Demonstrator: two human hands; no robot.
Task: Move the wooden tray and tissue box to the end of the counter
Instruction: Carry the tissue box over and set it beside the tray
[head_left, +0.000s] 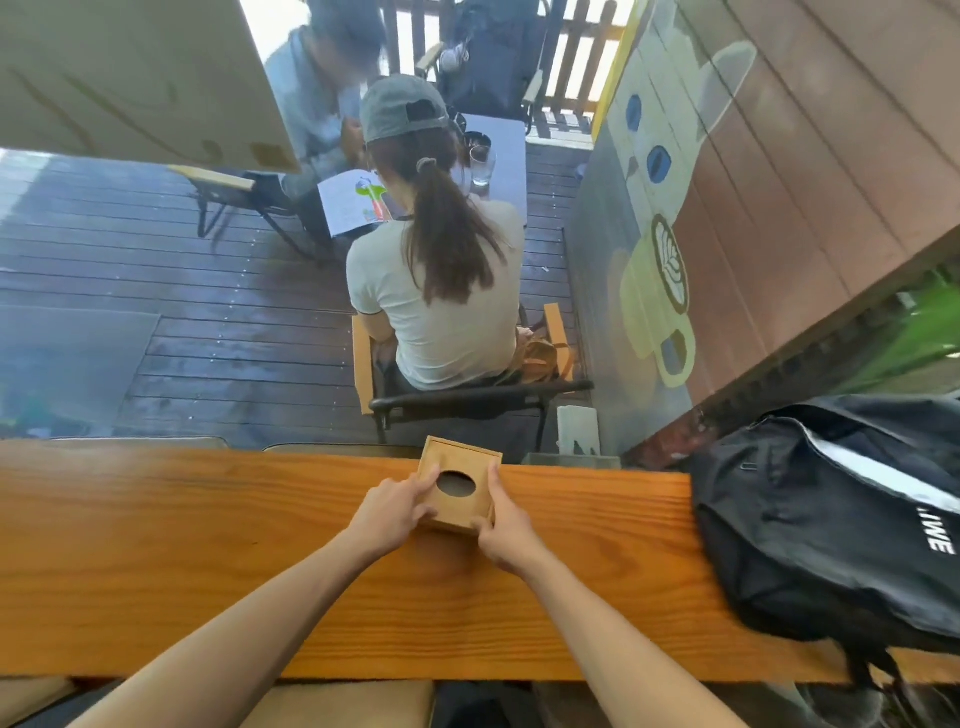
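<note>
From my head camera, the tissue box sits at the centre of the frame, on the far edge of the counter. It is a small square box of pale wood with plain flat sides and a dark oval hole cut in its top; I see no tissue poking out of the hole. My left hand presses against its left side, fingers spread along the wall and onto the top edge. My right hand clasps the right side, thumb lying up along the edge and fingers wrapped at the near corner. So both hands grip the box between them, and it looks to rest on the counter.

The counter is a long plank of orange-brown wood with strong wavy grain and a smooth sheen, running across the lower half of the frame. At the right a black fabric backpack with a white stripe and white lettering lies slumped on it, well apart from the box.

Beyond the counter, in the upper middle, a person sits with their back to me on a chair on dark decking.
</note>
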